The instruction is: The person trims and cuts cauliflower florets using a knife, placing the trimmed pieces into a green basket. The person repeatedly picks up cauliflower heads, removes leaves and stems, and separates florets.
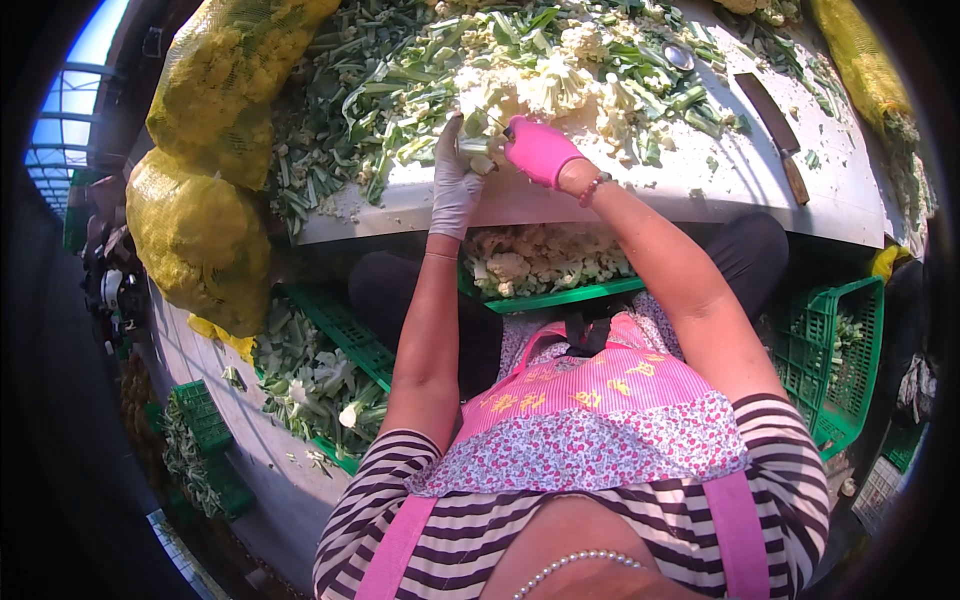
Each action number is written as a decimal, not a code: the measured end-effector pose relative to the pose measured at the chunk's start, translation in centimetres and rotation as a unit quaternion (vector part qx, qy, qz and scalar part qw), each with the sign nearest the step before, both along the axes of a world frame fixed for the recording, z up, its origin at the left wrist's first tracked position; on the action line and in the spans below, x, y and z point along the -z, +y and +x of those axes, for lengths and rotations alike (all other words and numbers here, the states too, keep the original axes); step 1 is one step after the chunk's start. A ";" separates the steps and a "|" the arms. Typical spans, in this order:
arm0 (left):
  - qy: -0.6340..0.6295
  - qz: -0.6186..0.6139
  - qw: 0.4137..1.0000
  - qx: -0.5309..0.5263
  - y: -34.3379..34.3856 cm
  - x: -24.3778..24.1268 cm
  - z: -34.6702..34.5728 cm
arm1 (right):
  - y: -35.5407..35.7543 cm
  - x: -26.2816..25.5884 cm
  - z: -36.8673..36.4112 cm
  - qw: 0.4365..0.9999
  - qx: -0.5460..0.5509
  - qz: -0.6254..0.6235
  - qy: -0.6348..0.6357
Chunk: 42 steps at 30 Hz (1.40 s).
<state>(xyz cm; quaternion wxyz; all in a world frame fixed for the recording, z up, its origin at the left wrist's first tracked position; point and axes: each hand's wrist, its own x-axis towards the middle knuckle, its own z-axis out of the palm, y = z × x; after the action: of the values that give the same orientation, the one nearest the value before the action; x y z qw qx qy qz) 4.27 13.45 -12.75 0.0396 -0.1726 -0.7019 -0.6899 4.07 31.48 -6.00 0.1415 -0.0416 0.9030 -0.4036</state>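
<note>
My left hand (454,184), in a whitish glove, grips a pale green cauliflower stalk (475,147) above the near edge of the white tabletop (525,202). Close on its right, my right hand (541,153) wears a pink glove and is closed around the dark handle of a small knife (508,133). The thin blade points up and left towards the stalk; the glove and the cauliflower partly hide it. Cut cauliflower florets (559,84) are heaped just beyond both hands. Trimmed leaves and stems (390,97) spread across the table's far and left parts.
A cleaver (769,112) with a wooden handle lies at right, and a round metal utensil (679,57) farther back. Yellow mesh bags (199,232) stand at left. A green crate of florets (562,294) sits below the table edge; other green crates (847,360) flank me.
</note>
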 end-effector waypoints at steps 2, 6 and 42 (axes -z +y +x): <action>0.014 -0.022 0.999 0.019 -0.4 0.3 0.2 | -0.6 0.6 1.9 0.999 0.041 0.028 0.017; 0.039 -0.036 0.999 -0.007 -0.3 1.2 0.1 | -1.2 0.4 2.3 0.997 0.052 0.044 0.029; 0.085 -0.454 0.875 -0.145 12.4 -6.3 -0.8 | 17.8 0.7 5.3 0.904 0.179 -0.389 0.000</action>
<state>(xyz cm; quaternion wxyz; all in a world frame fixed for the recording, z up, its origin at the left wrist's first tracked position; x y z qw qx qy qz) 3.49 25.84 -6.42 0.1159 -0.1253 -0.9492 -0.2645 9.33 49.25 -6.66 0.0392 0.0688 0.6665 -0.7412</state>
